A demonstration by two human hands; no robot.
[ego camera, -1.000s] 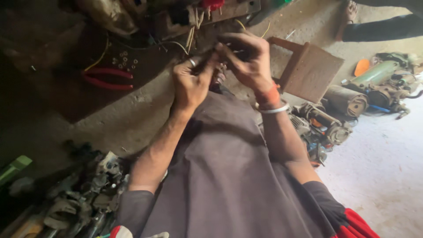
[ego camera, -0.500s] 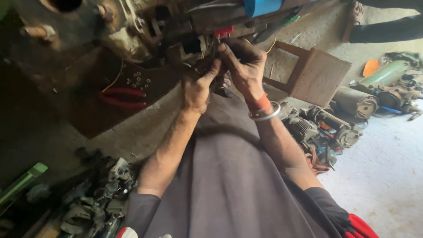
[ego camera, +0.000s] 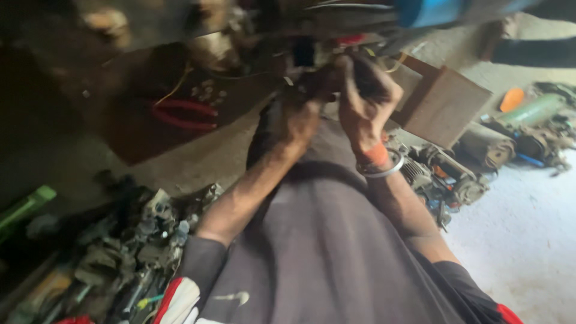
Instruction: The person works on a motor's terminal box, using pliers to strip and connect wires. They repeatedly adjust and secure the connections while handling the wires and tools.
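A: Working close together, the left hand (ego camera: 300, 117) and right hand (ego camera: 366, 96) pinch a small dark blurred part (ego camera: 324, 81) beneath the grey machine body (ego camera: 198, 24).

B: Step?

A: Probably fitting; next needs steady fingers. Red-handled pliers (ego camera: 180, 114) lie apart.

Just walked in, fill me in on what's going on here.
A person in a grey shirt has both hands raised to the underside of a grimy machine. The left hand and the right hand, a metal bangle at its wrist, pinch something small and dark between them; the blur hides what. Red-handled pliers lie on a dark board behind, and greasy engine parts are piled on the floor.
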